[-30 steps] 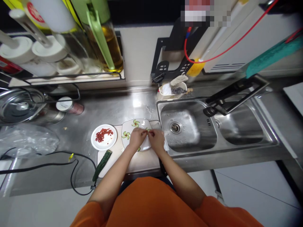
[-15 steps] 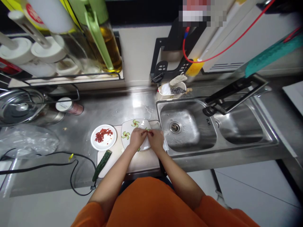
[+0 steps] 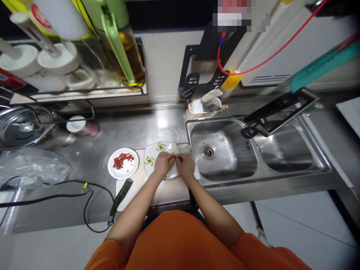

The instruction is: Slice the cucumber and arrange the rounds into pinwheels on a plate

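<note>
My left hand (image 3: 164, 165) and my right hand (image 3: 185, 167) meet over the right part of a squarish white plate (image 3: 152, 151). Both are closed in a pinch, fingertips almost touching; whatever they grip is too small to name. Pinwheel garnishes of green slices with red centres (image 3: 149, 161) lie around the plate, one partly behind my fingers. Under the plate is a pale cutting board (image 3: 168, 195). To the left, a round white plate (image 3: 112, 173) bears small red dried berries (image 3: 119, 161), likely goji. A cut piece of cucumber (image 3: 120, 197) rests across the board's left edge.
A double steel sink (image 3: 225, 165) with a black faucet (image 3: 270, 116) adjoins the board on the right. Behind it sits a small caddy (image 3: 204, 108). At left are a black cable (image 3: 84, 204), a plastic bag (image 3: 33, 167), a shaker (image 3: 81, 125) and a rack holding an oil bottle (image 3: 126, 56).
</note>
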The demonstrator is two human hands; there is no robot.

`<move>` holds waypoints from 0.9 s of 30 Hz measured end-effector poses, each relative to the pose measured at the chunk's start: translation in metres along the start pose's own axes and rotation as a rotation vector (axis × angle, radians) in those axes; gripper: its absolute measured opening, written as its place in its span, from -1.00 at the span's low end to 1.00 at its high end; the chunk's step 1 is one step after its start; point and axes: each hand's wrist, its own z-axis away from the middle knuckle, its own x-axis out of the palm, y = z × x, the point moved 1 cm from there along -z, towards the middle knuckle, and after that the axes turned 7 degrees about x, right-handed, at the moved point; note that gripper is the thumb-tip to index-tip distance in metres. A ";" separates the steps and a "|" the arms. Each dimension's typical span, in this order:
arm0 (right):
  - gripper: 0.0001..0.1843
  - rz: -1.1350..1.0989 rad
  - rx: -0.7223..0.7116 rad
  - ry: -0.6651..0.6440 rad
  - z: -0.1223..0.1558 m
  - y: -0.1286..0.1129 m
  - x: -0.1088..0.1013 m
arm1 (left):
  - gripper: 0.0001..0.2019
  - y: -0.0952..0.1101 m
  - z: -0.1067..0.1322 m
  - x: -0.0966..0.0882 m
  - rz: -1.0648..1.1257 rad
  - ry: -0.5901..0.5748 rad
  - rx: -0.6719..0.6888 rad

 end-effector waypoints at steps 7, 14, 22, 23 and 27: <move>-0.86 -0.025 -0.001 0.001 0.001 0.002 -0.005 | -0.88 -0.001 0.001 -0.003 0.008 0.025 -0.007; -0.85 -0.021 -0.002 0.013 0.004 0.004 -0.010 | -0.87 0.002 0.002 -0.011 -0.004 0.034 -0.018; -0.85 -0.039 -0.082 -0.013 0.018 0.000 -0.019 | -0.86 0.005 0.029 -0.041 -0.031 0.177 -0.025; -0.85 -0.038 -0.096 -0.028 0.021 -0.001 -0.019 | -0.85 0.002 0.036 -0.046 -0.044 0.188 -0.031; -0.86 -0.007 -0.164 -0.081 0.038 -0.007 -0.015 | -0.81 -0.020 0.071 -0.075 -0.144 0.222 -0.168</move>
